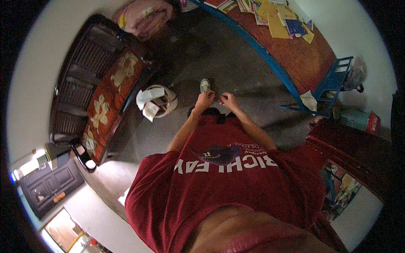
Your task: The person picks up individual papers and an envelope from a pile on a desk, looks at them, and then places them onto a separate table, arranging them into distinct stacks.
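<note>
My left hand (pixel 207 98) and my right hand (pixel 228 100) are close together in front of my waist, a small gap between them. The fingers of both are curled inward, and whether anything thin is between them cannot be told. Below them shows a light-coloured shoe (pixel 205 84) on the dark floor. I wear a dark red T-shirt (pixel 227 189) with white lettering. Left of my hands, a round pale bin (pixel 172 101) stands on the floor with white papers (pixel 152 93) over its rim.
A dark wooden bench (pixel 71 91) with a red floral cushion (pixel 109 106) is at left. At upper right, a blue-edged bed or platform (pixel 303 60) bears papers and booklets (pixel 278 19). A blue metal frame (pixel 332 79) and dark red furniture (pixel 351 145) stand at right.
</note>
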### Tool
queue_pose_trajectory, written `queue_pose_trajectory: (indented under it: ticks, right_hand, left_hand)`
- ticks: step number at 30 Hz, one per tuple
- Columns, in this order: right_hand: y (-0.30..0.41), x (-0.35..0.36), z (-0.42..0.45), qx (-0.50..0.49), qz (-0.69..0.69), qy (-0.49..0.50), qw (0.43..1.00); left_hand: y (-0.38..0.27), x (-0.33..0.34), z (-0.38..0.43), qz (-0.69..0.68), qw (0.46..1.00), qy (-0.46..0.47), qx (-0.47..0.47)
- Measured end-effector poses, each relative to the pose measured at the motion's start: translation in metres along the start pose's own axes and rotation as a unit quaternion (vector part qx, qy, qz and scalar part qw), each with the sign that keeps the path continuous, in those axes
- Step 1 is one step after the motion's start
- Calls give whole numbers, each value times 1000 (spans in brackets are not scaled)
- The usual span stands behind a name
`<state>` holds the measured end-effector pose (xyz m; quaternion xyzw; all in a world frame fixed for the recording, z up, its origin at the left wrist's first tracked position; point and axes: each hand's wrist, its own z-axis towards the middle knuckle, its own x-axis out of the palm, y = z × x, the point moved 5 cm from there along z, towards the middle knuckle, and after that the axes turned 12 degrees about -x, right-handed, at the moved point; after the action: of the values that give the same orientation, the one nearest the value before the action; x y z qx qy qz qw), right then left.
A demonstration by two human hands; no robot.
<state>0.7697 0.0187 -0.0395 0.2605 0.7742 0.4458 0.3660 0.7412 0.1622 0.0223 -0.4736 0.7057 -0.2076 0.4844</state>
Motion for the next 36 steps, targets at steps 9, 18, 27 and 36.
queue_pose_trajectory:
  ticks: [9, 18, 27, 36]
  right_hand:
    - [12, -66, 108, -78, 44, -147, 985]
    - [19, -117, 132, -2, 139, -229, 963]
    - [-48, -212, 226, 0, 121, -355, 927]
    - [-51, -341, 282, -21, 231, -380, 895]
  left_hand:
    - [-37, -26, 154, 84, 993, 38, 75]
    - [-106, -9, 221, 97, 981, 161, 50]
    - [-178, 32, 333, 133, 968, 194, 84]
    - [-254, 66, 435, 38, 979, 199, -15]
